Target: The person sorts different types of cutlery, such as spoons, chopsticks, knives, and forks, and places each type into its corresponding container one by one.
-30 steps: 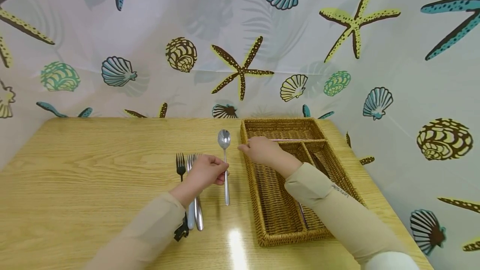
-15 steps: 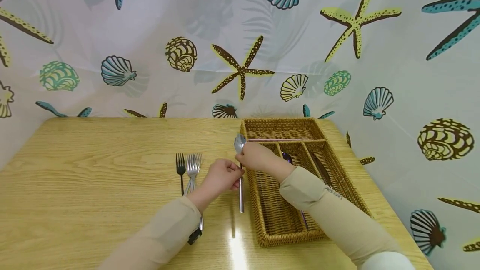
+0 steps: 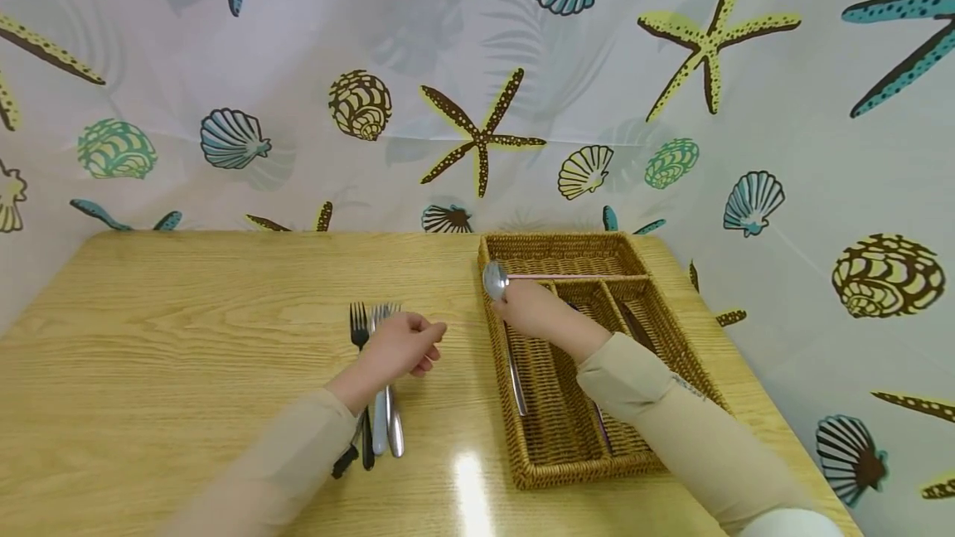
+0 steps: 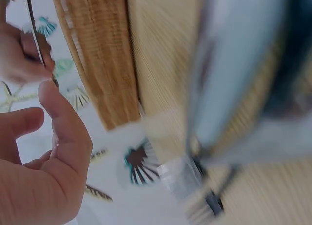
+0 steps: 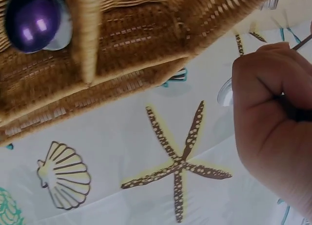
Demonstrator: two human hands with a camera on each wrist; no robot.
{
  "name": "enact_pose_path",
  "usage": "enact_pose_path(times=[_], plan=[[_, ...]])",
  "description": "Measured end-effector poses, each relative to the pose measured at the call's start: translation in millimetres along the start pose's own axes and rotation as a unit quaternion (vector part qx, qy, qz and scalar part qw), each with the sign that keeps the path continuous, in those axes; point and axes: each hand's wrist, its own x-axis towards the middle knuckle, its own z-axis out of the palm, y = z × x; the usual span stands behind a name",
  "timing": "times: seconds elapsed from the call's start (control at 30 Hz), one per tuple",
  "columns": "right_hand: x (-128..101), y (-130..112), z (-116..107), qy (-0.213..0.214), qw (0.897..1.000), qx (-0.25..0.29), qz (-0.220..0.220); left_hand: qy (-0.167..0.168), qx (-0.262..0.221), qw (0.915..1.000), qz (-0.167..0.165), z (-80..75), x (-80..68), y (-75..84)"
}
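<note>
My right hand (image 3: pixel 525 309) grips a silver spoon (image 3: pixel 506 338) by its neck, over the left compartment of the wicker cutlery tray (image 3: pixel 555 253). The spoon's bowl points away from me and its handle hangs down into the compartment. My left hand (image 3: pixel 403 344) hovers with loosely curled fingers over a small bunch of forks (image 3: pixel 376 379) lying on the wooden table (image 3: pixel 186 338), and holds nothing. In the right wrist view my right hand (image 5: pixel 273 132) is curled round the thin handle, and a purple spoon (image 5: pixel 31 15) lies inside the tray (image 5: pixel 136 49). The left wrist view is blurred.
The tray has three long compartments and one cross compartment at the far end. Dark cutlery lies in the middle and right compartments. A seashell-and-starfish printed curtain (image 3: pixel 477 81) stands behind and to the right of the table.
The left hand let go of the spoon and moved back left over the forks. The right hand took the spoon and carried it right, over the tray's left compartment.
</note>
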Motion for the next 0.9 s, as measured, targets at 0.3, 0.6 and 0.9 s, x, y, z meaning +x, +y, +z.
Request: enact_pose_path(times=[0.3, 0.6, 0.9], plan=[[-11.9, 42.6, -8.6, -0.040, 0.998, 0.006, 0.058, 0.024, 0.106, 0.9938, -0.021, -52.5, -5.7, -39.2], [-21.2, 73.6, -2.2, -0.046, 0.996, -0.012, 0.079, 0.032, 0.190, 0.9810, 0.018, -48.3, -3.7, -55.0], [-31.1, 91.2, -0.5, -0.044, 0.995, -0.023, 0.084, 0.024, 0.293, 0.9559, 0.002, -31.6, -0.1, -52.4]])
